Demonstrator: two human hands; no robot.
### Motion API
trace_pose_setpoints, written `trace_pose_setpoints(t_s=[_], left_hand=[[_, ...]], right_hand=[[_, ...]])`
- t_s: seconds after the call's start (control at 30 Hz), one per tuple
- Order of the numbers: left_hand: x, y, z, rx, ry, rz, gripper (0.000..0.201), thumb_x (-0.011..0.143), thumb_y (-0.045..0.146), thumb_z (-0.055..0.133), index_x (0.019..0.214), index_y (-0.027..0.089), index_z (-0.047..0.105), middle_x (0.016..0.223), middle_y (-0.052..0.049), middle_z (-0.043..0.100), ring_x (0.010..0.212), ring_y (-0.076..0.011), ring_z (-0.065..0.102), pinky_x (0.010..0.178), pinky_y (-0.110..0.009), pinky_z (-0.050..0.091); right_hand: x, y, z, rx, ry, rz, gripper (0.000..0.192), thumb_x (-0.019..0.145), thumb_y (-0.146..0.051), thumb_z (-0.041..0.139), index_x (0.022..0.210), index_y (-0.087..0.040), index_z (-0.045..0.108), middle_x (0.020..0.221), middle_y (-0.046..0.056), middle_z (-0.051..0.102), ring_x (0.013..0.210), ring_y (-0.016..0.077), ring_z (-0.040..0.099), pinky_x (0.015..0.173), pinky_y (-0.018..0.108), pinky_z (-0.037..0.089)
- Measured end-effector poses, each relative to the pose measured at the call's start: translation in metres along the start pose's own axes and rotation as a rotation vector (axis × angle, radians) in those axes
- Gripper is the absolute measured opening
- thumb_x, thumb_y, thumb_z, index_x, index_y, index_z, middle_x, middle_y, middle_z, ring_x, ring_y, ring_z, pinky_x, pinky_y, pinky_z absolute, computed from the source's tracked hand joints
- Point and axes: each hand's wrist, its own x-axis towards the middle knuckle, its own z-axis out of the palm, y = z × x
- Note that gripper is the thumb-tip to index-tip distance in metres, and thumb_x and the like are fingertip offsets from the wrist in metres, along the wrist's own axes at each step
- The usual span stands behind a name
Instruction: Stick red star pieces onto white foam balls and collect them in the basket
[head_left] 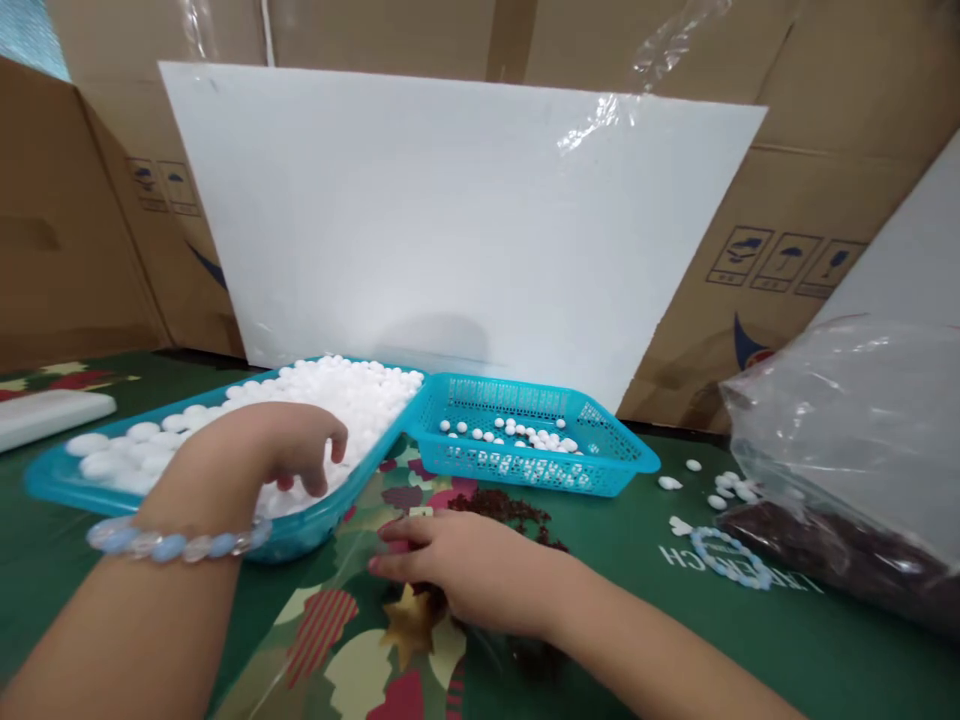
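My left hand [281,445], with a pale blue bead bracelet on its wrist, reaches into a large blue tray [45,480] full of white oval pieces [352,395]; its fingers curl down onto them. Whether it holds any is hidden. My right hand [465,570] lies palm down on the green patterned tablecloth, fingers pointing left, pressing on a clear plastic sheet or bag [315,620] beside a small heap of dark red bits [510,510]. A smaller blue basket [622,455] behind it holds a few white pieces.
A clear plastic bag [847,450] with dark red material sits at the right. A loose bead bracelet [731,557] and stray white pieces [724,485] lie near it. A white board [450,220] leans on cardboard boxes behind. A white block [45,415] lies far left.
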Motion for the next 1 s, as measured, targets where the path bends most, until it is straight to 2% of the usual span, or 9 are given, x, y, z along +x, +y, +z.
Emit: trace_pose_setpoints(t_s=[0.1, 0.2, 0.3, 0.43, 0.6, 0.73, 0.83, 0.9, 1.0], left_hand=[[-0.001, 0.003, 0.0, 0.06, -0.018, 0.006, 0.026, 0.069, 0.022, 0.044, 0.093, 0.013, 0.042, 0.084, -0.004, 0.049, 0.062, -0.011, 0.049, 0.059, -0.03, 0.041], [0.002, 0.001, 0.0, 0.102, -0.016, 0.018, 0.025, 0.069, 0.023, 0.044, 0.092, 0.013, 0.043, 0.084, -0.004, 0.05, 0.065, -0.0117, 0.05, 0.061, -0.031, 0.041], [0.004, 0.0, 0.001, 0.12, 0.01, 0.028, 0.022, 0.07, 0.025, 0.043, 0.088, 0.012, 0.046, 0.08, -0.003, 0.051, 0.066, -0.012, 0.05, 0.062, -0.032, 0.041], [-0.001, 0.005, 0.0, 0.131, 0.057, 0.034, 0.022, 0.071, 0.028, 0.039, 0.082, 0.01, 0.048, 0.074, -0.003, 0.053, 0.066, -0.0121, 0.05, 0.063, -0.032, 0.04], [-0.008, 0.01, -0.005, 0.137, 0.133, 0.011, 0.02, 0.07, 0.027, 0.041, 0.073, 0.01, 0.05, 0.07, -0.002, 0.052, 0.064, -0.0118, 0.049, 0.062, -0.03, 0.039], [-0.01, 0.007, -0.008, 0.116, 0.226, 0.042, 0.017, 0.068, 0.022, 0.04, 0.067, 0.011, 0.052, 0.066, -0.003, 0.052, 0.062, -0.0141, 0.049, 0.058, -0.029, 0.036], [-0.013, 0.011, -0.012, 0.103, 0.266, 0.061, 0.018, 0.064, 0.023, 0.038, 0.063, 0.012, 0.053, 0.062, -0.002, 0.053, 0.061, -0.0168, 0.049, 0.054, -0.027, 0.034], [-0.017, 0.018, -0.016, 0.112, 0.295, 0.064, 0.019, 0.063, 0.025, 0.038, 0.063, 0.013, 0.053, 0.063, -0.002, 0.053, 0.062, -0.0173, 0.049, 0.055, -0.025, 0.033], [-0.021, 0.024, -0.02, 0.118, 0.34, 0.061, 0.02, 0.062, 0.03, 0.041, 0.062, 0.015, 0.053, 0.057, 0.001, 0.051, 0.06, -0.017, 0.049, 0.054, -0.025, 0.032]], right_hand=[[0.008, -0.004, 0.0, -0.128, -0.11, -0.058, 0.033, 0.069, -0.006, 0.039, 0.1, -0.014, 0.047, 0.095, 0.008, 0.053, 0.081, 0.0185, 0.049, 0.07, 0.029, 0.036], [0.007, 0.0, -0.001, -0.15, -0.148, -0.02, 0.025, 0.066, -0.005, 0.043, 0.085, -0.015, 0.056, 0.08, 0.005, 0.059, 0.075, 0.0162, 0.051, 0.068, 0.026, 0.037], [0.005, 0.009, -0.004, -0.156, -0.099, 0.046, 0.027, 0.064, -0.003, 0.043, 0.083, -0.016, 0.056, 0.086, 0.005, 0.058, 0.081, 0.016, 0.05, 0.068, 0.024, 0.037], [0.014, 0.018, -0.004, -0.15, -0.036, 0.109, 0.037, 0.066, -0.001, 0.037, 0.098, -0.016, 0.048, 0.104, 0.007, 0.049, 0.086, 0.0164, 0.048, 0.067, 0.024, 0.038], [0.023, 0.018, 0.0, -0.102, -0.101, 0.122, 0.033, 0.063, -0.001, 0.04, 0.088, -0.016, 0.055, 0.088, 0.007, 0.058, 0.08, 0.017, 0.051, 0.063, 0.023, 0.039], [0.008, 0.024, -0.003, -0.05, -0.129, 0.168, 0.031, 0.062, 0.0, 0.041, 0.084, -0.014, 0.058, 0.082, 0.008, 0.06, 0.077, 0.0175, 0.052, 0.062, 0.023, 0.039], [-0.009, 0.034, -0.012, -0.012, -0.064, 0.229, 0.04, 0.062, 0.004, 0.037, 0.093, -0.015, 0.053, 0.094, 0.005, 0.055, 0.086, 0.0148, 0.048, 0.07, 0.022, 0.037], [-0.023, 0.042, -0.018, -0.005, 0.01, 0.306, 0.045, 0.063, 0.006, 0.032, 0.1, -0.017, 0.046, 0.103, 0.003, 0.049, 0.093, 0.0127, 0.043, 0.076, 0.023, 0.034], [-0.043, 0.056, -0.019, -0.013, 0.041, 0.454, 0.043, 0.065, 0.004, 0.03, 0.101, -0.014, 0.045, 0.101, 0.006, 0.05, 0.092, 0.0154, 0.044, 0.076, 0.028, 0.035]])
